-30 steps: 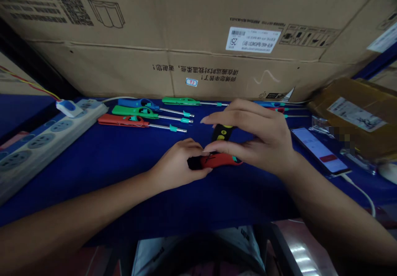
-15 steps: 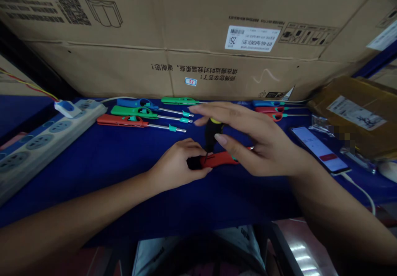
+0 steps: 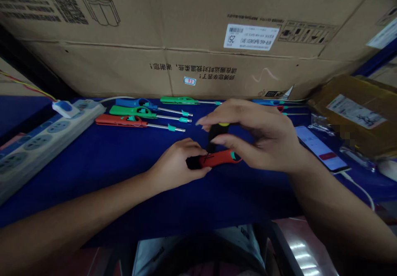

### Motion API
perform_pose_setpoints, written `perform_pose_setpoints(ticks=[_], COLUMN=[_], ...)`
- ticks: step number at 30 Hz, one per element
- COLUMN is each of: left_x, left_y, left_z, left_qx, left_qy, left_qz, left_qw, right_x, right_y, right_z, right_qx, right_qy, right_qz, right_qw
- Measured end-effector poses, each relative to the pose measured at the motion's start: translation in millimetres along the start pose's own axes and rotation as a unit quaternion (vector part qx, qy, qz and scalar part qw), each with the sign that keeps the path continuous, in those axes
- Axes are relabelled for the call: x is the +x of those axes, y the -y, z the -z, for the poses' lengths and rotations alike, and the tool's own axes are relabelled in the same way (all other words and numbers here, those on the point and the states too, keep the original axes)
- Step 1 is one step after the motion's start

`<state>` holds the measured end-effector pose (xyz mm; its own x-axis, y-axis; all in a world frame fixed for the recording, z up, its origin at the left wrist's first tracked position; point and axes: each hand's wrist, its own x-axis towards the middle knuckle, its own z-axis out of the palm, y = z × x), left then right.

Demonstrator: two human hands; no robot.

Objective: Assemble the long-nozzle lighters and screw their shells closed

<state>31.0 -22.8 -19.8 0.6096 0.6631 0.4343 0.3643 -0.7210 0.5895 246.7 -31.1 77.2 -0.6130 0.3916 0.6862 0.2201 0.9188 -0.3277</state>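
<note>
Left hand (image 3: 176, 164) pinches red lighter (image 3: 219, 158), right hand (image 3: 263, 137) holds screwdriver (image 3: 216, 132).

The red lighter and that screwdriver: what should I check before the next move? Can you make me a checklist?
1. Left hand grips the red lighter: ok, fingers and thumb pinch its end.
2. Right hand holds the screwdriver: ok, between fingers and thumb.
3. Screwdriver's tip properly seated: cannot tell, too small and dark.
4. Left fingers well away from the tip: not ok, they're close by.
5. Three lighters at the left out of the way: ok, they lie beyond the left hand.
</note>
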Motion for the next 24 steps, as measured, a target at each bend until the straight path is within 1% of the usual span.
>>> perform_pose_setpoints(ticks=[2, 3, 5, 7, 8, 9, 10, 12, 13, 14, 16, 18, 19, 21, 23, 24], left_x=[0.2, 0.2, 0.3, 0.2, 0.2, 0.3, 0.3, 0.4, 0.5, 0.5, 0.4, 0.1, 0.0, -0.2, -0.3, -0.3], left_y=[-1.0, -1.3, -1.5, -1.3, -1.1, -1.0, -0.9, -1.0, -1.0, -1.0, -0.7, 0.0, 0.3, 0.6, 0.5, 0.3], left_z=[0.1, 0.1, 0.0, -0.3, -0.4, -0.5, -0.5, -0.3, -0.2, -0.2, -0.2, -0.6, -0.9, -1.3, -1.2, -1.1], left_qx=[0.005, 0.006, 0.002, -0.002, -0.003, -0.003, -0.002, 0.001, 0.002, 0.003, 0.004, 0.005, 0.005, 0.006, 0.006, 0.006], left_qy=[-0.001, -0.001, 0.0, 0.001, 0.001, 0.0, 0.0, 0.002, 0.005, 0.008, 0.009, 0.005, 0.002, -0.003, 0.001, 0.004], left_qz=[0.004, 0.006, 0.006, 0.003, 0.002, 0.003, 0.004, 0.008, 0.01, 0.011, 0.011, 0.008, 0.006, 0.003, 0.005, 0.006], left_qw=[1.0, 1.0, 1.0, 1.0, 1.0, 1.0, 1.0, 1.0, 1.0, 1.0, 1.0, 1.0, 1.0, 1.0, 1.0, 1.0], right_x=[-1.1, -1.4, -1.1, -0.3, 0.1, 0.2, 0.2, -0.3, -0.6, -0.8, -1.0, -1.0, -1.1, -1.5, -1.9, -1.9], right_y=[-0.6, -0.6, -0.2, 0.2, 0.1, -0.5, -1.4, -3.6, -4.7, -5.6, -6.5, -6.9, -7.2, -8.3, -9.5, -9.7], right_z=[-4.1, -5.4, -5.8, -4.2, -3.6, -3.4, -3.8, -5.5, -6.2, -6.6, -5.9, -4.5, -4.2, -5.0, -6.8, -7.5], right_qx=[-0.066, -0.092, -0.098, -0.053, -0.033, -0.025, -0.032, -0.075, -0.097, -0.108, -0.086, -0.027, 0.0, 0.009, -0.037, -0.062], right_qy=[-0.048, -0.05, -0.017, 0.036, 0.047, 0.042, 0.024, -0.025, -0.04, -0.04, -0.003, 0.041, 0.044, 0.011, -0.038, -0.05], right_qz=[0.018, 0.023, 0.022, 0.012, 0.006, 0.002, 0.0, 0.001, 0.002, 0.002, -0.001, -0.01, -0.015, -0.026, -0.027, -0.022], right_qw=[0.997, 0.994, 0.995, 0.998, 0.998, 0.999, 0.999, 0.997, 0.995, 0.993, 0.996, 0.999, 0.999, 1.0, 0.998, 0.997])
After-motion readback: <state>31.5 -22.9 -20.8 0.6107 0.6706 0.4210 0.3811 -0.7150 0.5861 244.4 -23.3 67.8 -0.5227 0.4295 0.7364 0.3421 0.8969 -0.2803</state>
